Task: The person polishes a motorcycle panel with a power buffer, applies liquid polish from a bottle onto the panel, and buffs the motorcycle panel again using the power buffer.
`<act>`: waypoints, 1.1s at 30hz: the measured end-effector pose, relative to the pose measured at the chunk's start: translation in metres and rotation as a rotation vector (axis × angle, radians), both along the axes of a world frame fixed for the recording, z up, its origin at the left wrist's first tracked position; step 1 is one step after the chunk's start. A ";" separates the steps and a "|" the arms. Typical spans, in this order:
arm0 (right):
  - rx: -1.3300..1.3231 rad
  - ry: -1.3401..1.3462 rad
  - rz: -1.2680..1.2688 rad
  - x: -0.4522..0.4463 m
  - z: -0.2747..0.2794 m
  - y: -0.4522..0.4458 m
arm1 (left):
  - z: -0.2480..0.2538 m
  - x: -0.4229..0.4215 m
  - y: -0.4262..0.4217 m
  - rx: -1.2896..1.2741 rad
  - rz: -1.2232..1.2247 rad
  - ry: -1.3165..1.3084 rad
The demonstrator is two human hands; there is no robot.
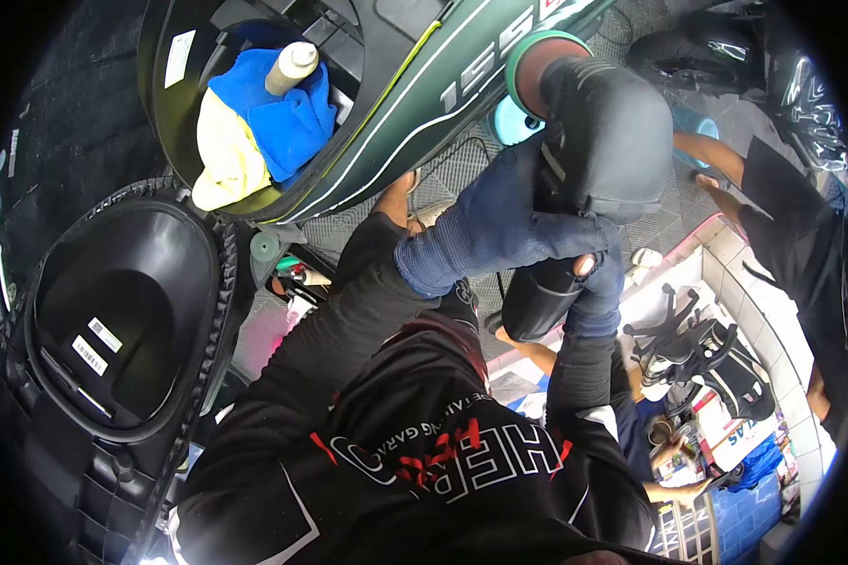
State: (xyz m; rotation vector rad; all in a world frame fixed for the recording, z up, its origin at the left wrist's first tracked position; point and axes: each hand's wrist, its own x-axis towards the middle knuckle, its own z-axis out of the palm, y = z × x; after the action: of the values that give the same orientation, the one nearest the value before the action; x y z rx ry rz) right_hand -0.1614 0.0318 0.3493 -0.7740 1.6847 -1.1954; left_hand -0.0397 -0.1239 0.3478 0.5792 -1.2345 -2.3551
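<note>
A black polisher (612, 141) is in both my hands, with its round red-and-teal pad (542, 80) up against the dark green scooter panel (415, 132) marked with white numerals. I cannot tell whether pad and panel touch. My left hand (513, 212), in a dark blue knit glove, is closed around the polisher near its head. Lower down, my right hand (598, 287) grips the tool's body in a similar glove, and a bare fingertip shows. Most fingers are hidden behind the tool.
The raised seat (113, 311) stands at left. In the open storage well lie a blue cloth (283, 118), a yellow cloth (226, 160) and a capped bottle (292, 66). Other people's arms (711, 155) show at right, near a tiled ledge (782, 348) holding black parts (707, 358).
</note>
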 end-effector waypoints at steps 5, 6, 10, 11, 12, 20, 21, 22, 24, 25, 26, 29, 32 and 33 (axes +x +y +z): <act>0.042 -0.121 -0.072 -0.002 -0.030 0.039 | -0.008 0.014 0.012 -0.273 0.045 -0.017; 0.143 -0.170 -0.007 -0.003 -0.025 0.039 | -0.008 0.016 0.014 -0.124 0.018 -0.015; 0.182 -0.191 0.057 0.005 -0.016 0.037 | -0.008 0.028 0.018 -0.068 -0.024 -0.016; 0.184 -0.190 0.059 0.007 -0.018 0.038 | -0.008 0.031 0.021 -0.066 -0.021 -0.016; 0.155 -0.261 0.077 0.008 -0.021 0.038 | -0.010 0.034 0.025 -0.066 0.006 -0.036; 0.151 -0.608 0.076 0.025 -0.015 0.030 | -0.017 0.059 0.047 0.009 0.065 -0.037; 0.159 -0.638 0.078 0.027 -0.013 0.030 | -0.022 0.063 0.052 -0.044 0.097 -0.037; 0.170 -0.663 0.078 0.029 -0.012 0.029 | -0.027 0.066 0.056 -0.099 0.127 -0.037; 0.186 -0.704 0.081 0.030 -0.009 0.028 | -0.030 0.071 0.062 -0.116 0.120 -0.066; 0.191 -0.717 0.079 0.030 -0.008 0.027 | -0.030 0.071 0.063 -0.134 0.111 -0.095; 0.193 -0.728 0.076 0.030 -0.007 0.025 | -0.032 0.069 0.062 -0.135 0.110 -0.092; 0.197 -0.737 0.056 0.025 -0.005 0.021 | -0.035 0.059 0.055 -0.192 0.134 -0.054; 0.119 -0.725 -0.014 0.019 -0.005 0.015 | -0.030 0.046 0.041 -0.221 0.049 -0.025; 0.117 -0.723 -0.018 0.014 -0.007 0.015 | -0.028 0.042 0.038 -0.265 0.054 -0.040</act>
State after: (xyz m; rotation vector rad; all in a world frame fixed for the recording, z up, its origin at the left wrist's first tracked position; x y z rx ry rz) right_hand -0.1470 0.0470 0.3420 -0.2015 1.1413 -1.1852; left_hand 0.0019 -0.0856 0.3194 0.5657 -1.4985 -2.0991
